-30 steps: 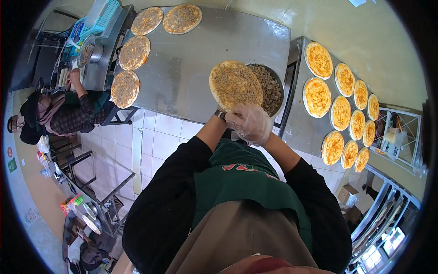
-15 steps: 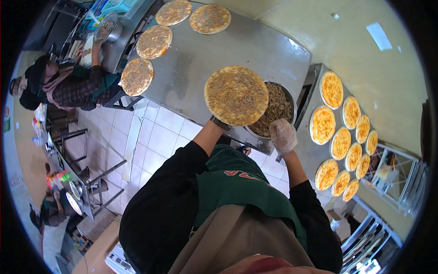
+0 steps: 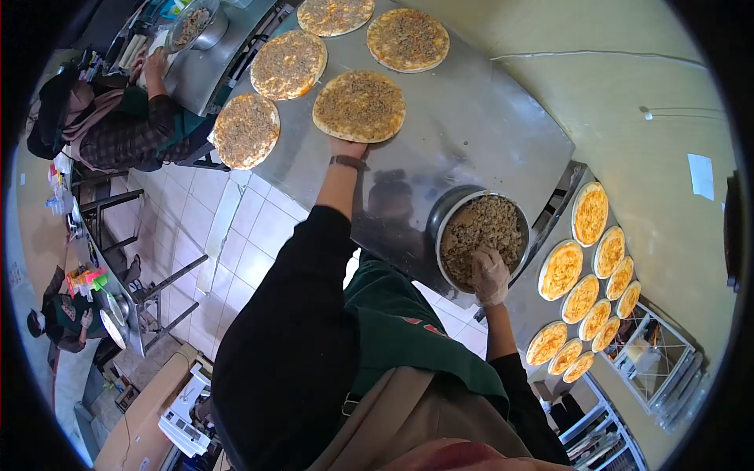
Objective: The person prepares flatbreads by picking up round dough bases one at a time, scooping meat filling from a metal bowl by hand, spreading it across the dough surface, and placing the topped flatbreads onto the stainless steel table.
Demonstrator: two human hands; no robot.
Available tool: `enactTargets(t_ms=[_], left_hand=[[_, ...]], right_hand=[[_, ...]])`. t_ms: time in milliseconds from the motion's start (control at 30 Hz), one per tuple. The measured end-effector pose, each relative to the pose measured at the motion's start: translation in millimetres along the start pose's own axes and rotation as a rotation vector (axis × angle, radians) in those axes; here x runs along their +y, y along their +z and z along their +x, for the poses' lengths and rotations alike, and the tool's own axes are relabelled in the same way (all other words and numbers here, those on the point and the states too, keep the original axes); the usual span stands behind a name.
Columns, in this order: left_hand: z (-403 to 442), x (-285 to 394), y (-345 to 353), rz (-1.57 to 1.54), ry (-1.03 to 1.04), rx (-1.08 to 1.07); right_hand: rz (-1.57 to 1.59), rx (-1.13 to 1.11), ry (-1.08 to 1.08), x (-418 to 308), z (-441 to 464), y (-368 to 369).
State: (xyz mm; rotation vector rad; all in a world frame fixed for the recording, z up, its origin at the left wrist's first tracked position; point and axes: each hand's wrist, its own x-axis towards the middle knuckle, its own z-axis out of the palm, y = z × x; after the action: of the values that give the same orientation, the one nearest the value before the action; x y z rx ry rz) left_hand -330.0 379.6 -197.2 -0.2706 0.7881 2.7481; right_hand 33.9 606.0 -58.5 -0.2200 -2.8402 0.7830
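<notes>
My left hand (image 3: 348,147) is under a round pizza (image 3: 360,106) topped with minced meat, bearing it from below; most of the fingers are hidden by the dough. The pizza is tilted slightly, over the steel table. My right hand (image 3: 490,276), in a clear plastic glove, reaches into a round metal bowl (image 3: 441,255) at the table's near right edge. Its fingers are curled together in the cooked minced meat (image 3: 492,224), their tips partly buried.
Several meat-topped pizzas, one of them at the back (image 3: 408,39), lie on the steel table (image 3: 471,118). To the right, a side counter (image 3: 522,310) carries several orange-topped pizzas (image 3: 589,213). A co-worker (image 3: 118,137) handles a bowl at the upper left; another person (image 3: 71,318) is at lower left.
My left hand has carried the pizza away from beside the bowl, left and farther over the table. The gloved right hand has moved from the bowl's rim into the minced meat. The view has shifted.
</notes>
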Motion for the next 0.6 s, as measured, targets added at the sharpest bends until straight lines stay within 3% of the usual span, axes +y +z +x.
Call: enactTargets(t_ms=[67,133,267,367,467,533,600], left_hand=[[-23.5,14.9,7.1,-0.128,-0.076,0.103],[-55.0,32.7,22.1,-0.394,-0.212,0.306],[-53.9,37.3,39.5,-0.318,-0.219,0.345],[-33.6,33.6,36.5,-0.334,-0.257,0.234],[-33.0,34.3,45.3,-0.243,-0.291,0.21],[-54.7,36.6,63.8,0.054,-0.373,0.617],[-85.3,22.7,97.1,0.205,-0.37,0.624]], right_hand=[[-0.08,-0.111,0.182,-0.3,-2.5,-6.1],[-0.079,-0.068,0.159,3.1,-4.6,-8.0],[-0.075,0.082,0.114,6.2,1.5,1.0],[-0.191,0.05,0.205,1.6,5.6,1.5],[-0.23,0.033,0.267,-8.6,10.5,-4.9],[-0.252,0.004,0.318,-15.5,13.6,-5.6],[-0.23,-0.045,0.39,-23.4,12.7,-8.5]])
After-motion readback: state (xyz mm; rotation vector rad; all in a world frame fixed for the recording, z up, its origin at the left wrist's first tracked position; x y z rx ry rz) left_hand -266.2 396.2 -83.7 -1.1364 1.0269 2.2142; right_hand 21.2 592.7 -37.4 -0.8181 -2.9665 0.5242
